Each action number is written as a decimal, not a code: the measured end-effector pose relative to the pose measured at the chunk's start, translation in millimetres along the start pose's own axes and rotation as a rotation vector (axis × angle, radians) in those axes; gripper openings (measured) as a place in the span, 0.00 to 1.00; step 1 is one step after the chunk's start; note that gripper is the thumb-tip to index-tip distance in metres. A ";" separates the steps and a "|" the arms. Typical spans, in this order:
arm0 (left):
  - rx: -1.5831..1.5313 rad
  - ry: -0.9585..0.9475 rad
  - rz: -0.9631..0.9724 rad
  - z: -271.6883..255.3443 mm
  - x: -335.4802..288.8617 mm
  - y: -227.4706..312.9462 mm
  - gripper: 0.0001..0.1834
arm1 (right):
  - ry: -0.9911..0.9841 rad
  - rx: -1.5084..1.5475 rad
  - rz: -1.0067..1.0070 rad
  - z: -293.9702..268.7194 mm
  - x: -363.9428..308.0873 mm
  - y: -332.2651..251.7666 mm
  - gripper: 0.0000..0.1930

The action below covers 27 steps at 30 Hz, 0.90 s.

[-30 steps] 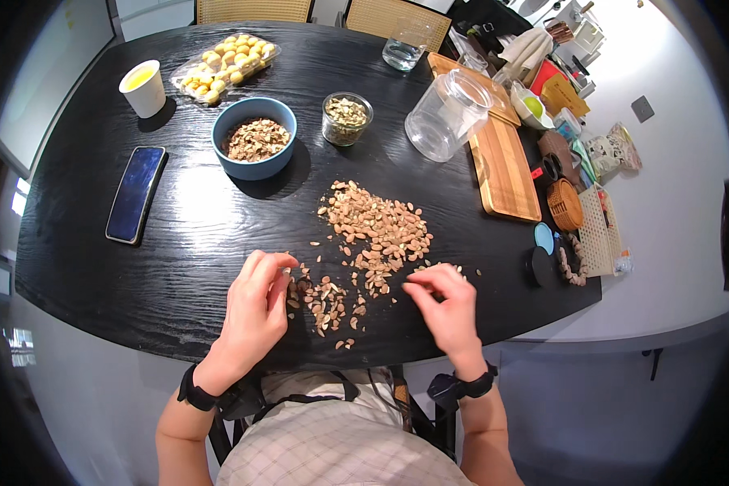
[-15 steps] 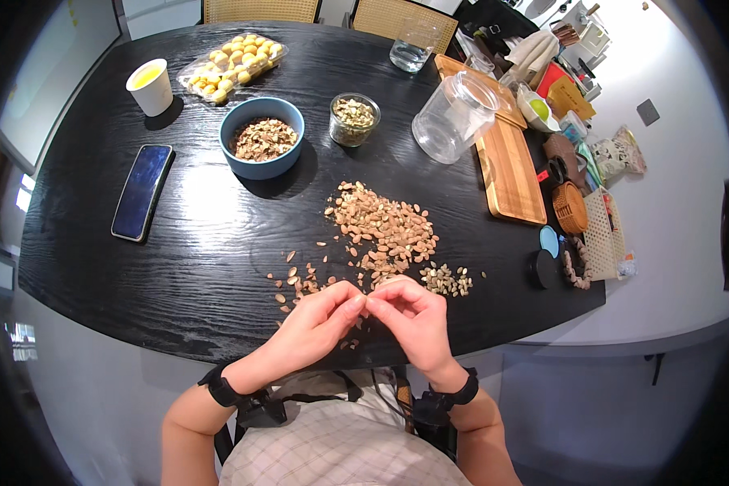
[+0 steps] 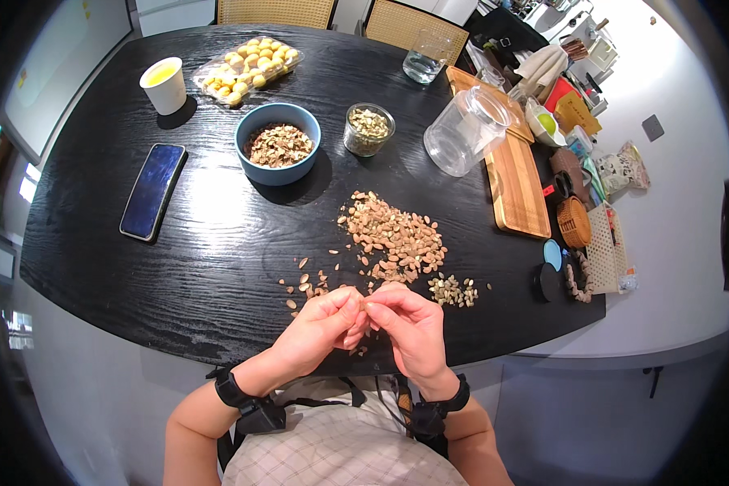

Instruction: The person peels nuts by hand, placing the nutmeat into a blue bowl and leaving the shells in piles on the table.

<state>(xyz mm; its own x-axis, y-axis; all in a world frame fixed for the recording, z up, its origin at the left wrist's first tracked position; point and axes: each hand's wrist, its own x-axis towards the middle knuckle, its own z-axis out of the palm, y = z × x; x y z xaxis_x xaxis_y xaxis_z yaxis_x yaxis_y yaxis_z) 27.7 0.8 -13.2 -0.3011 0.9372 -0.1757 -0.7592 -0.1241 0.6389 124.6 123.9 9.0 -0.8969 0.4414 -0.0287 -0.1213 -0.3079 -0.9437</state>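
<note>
My left hand (image 3: 320, 328) and my right hand (image 3: 409, 324) meet above the table's near edge, thumbs and fingertips pinched together. Between them they grip a small seed, mostly covered by the fingers. Just beyond lies a pile of brown unshelled seeds (image 3: 397, 239). Beside my right hand is a smaller heap of greenish shelled kernels (image 3: 454, 291). Loose shells (image 3: 304, 285) are scattered near my left hand. Farther back stand a blue bowl (image 3: 241, 154) filled with brown shells and a glass jar (image 3: 368, 130) holding pale green kernels.
A phone (image 3: 152, 193) lies at the left, with a white cup (image 3: 166, 95) and a clear box of yellow round pieces (image 3: 247, 69) behind it. Toward the right are an empty clear jar (image 3: 462, 134), a wooden board (image 3: 518, 190), a water glass (image 3: 424, 65) and a black lid (image 3: 545, 282).
The view has shifted slightly, so the table things sit a little farther right and lower. My hands stay pinched together, with the left fingers curled in more.
</note>
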 end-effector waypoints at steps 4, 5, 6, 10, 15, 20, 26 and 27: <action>0.012 -0.011 0.016 -3.4 -0.9 -1.7 0.15 | -0.039 -0.020 -0.009 0.4 1.2 -0.9 0.05; 0.011 -0.011 0.016 -2.8 -1.2 -1.8 0.15 | -0.063 -0.012 -0.006 -0.3 1.4 -0.9 0.04; 0.013 -0.004 0.006 -1.8 -1.5 -1.9 0.15 | -0.063 -0.012 -0.006 -0.9 1.6 -0.5 0.04; 0.033 0.017 -0.011 -1.7 -2.2 -3.6 0.15 | -0.098 -0.006 -0.023 -2.6 1.9 2.1 0.04; 0.062 0.010 0.004 -7.7 -1.6 -8.7 0.16 | -0.076 -0.136 -0.066 -4.8 -0.8 9.2 0.06; -0.057 0.037 -0.082 -0.3 -2.1 0.1 0.16 | -0.069 -0.155 -0.099 -2.3 2.2 5.7 0.06; -0.149 -0.001 -0.152 1.3 -3.2 10.3 0.18 | -0.006 -0.156 0.022 2.2 3.7 -2.7 0.05; -0.142 0.005 -0.163 0.6 -3.4 9.8 0.19 | -0.005 -0.156 0.022 0.8 3.8 -1.3 0.05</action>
<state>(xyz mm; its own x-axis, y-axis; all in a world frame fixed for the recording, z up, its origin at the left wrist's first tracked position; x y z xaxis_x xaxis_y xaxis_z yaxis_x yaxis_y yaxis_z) 21.6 -3.4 -5.9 -0.1705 0.9470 -0.2723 -0.8718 -0.0162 0.4896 121.0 125.3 10.4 -0.9007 0.4317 -0.0484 -0.0347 -0.1826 -0.9826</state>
